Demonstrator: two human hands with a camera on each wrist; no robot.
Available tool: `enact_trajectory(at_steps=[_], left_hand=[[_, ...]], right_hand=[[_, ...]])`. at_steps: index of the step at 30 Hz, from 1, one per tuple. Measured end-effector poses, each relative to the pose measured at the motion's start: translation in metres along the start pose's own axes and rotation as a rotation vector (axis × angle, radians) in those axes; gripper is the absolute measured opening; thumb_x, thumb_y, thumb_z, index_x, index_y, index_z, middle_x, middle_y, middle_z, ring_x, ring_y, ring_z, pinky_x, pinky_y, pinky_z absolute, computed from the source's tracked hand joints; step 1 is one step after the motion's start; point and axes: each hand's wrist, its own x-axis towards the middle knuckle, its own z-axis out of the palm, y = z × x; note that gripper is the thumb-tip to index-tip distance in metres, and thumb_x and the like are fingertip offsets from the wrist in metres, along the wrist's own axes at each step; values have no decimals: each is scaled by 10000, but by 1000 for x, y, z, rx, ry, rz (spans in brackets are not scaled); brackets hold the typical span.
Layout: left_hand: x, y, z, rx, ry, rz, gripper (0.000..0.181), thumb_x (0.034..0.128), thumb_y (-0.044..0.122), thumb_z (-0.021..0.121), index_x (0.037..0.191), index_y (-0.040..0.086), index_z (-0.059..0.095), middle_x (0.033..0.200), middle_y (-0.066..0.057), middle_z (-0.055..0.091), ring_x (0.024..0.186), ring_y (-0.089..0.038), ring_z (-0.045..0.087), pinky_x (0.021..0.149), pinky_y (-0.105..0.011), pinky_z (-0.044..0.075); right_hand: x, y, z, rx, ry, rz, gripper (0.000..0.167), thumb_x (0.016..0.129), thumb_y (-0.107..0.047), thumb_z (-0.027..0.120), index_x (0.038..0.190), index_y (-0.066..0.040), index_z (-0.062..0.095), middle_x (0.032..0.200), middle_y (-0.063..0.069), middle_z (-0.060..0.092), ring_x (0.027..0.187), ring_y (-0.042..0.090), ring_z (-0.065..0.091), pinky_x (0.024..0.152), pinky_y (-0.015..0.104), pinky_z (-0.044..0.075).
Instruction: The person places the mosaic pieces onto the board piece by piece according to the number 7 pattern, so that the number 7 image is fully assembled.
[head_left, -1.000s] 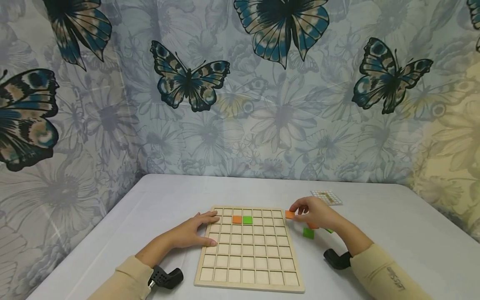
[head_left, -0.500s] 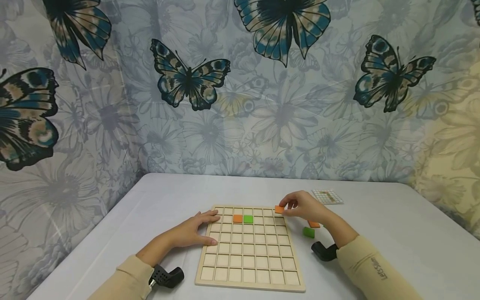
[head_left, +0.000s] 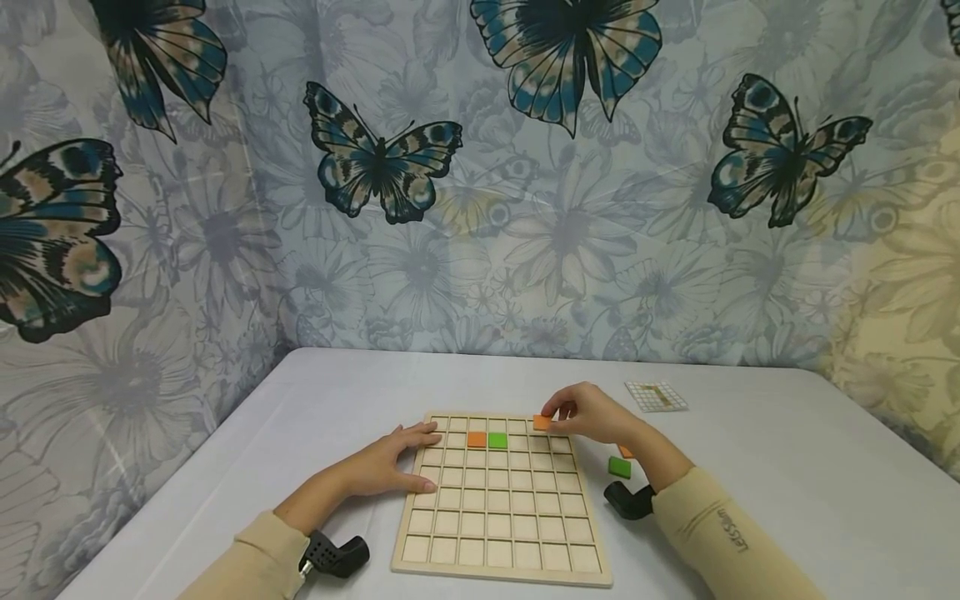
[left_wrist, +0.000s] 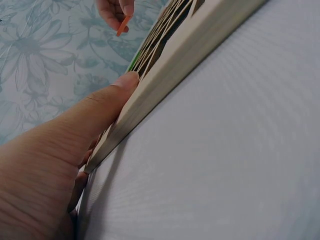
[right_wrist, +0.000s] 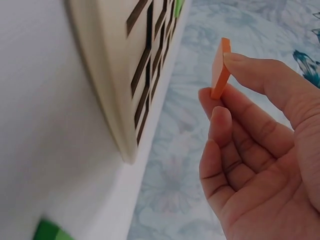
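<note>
A wooden grid board (head_left: 501, 500) lies flat on the table, with an orange tile (head_left: 477, 439) and a green tile (head_left: 497, 440) side by side in its second row from the far edge. My left hand (head_left: 382, 461) rests on the board's left side, fingers and thumb spread over the edge; the left wrist view shows the thumb (left_wrist: 107, 102) on the rim. Over the far right part of the board, my right hand (head_left: 592, 414) pinches another orange tile (right_wrist: 221, 70) between thumb and fingertips. In the right wrist view that tile is held apart from the board.
Right of the board lie a loose green tile (head_left: 619, 467) and an orange tile (head_left: 626, 452), partly hidden by the right forearm. A small card with a printed grid (head_left: 656, 397) lies farther back on the white table (head_left: 787, 467). A butterfly-patterned cloth (head_left: 570, 250) stands behind.
My right hand has carried the orange tile leftward, from beside the board's right edge to above its far right squares. The left hand has stayed in place.
</note>
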Motion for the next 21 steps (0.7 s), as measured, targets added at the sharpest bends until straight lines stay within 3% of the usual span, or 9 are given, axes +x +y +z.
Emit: enact_trajectory(at_steps=[21], left_hand=[[0, 0, 0, 7, 4, 0, 736, 755, 448, 736, 1368, 136, 473, 1529, -68, 285, 1445, -338, 109, 1183, -544, 18]], right_hand=[[20, -11, 15, 65, -49, 0, 166, 807, -111, 700, 953, -32, 703, 870, 54, 670, 717, 115, 553, 612, 233, 496]])
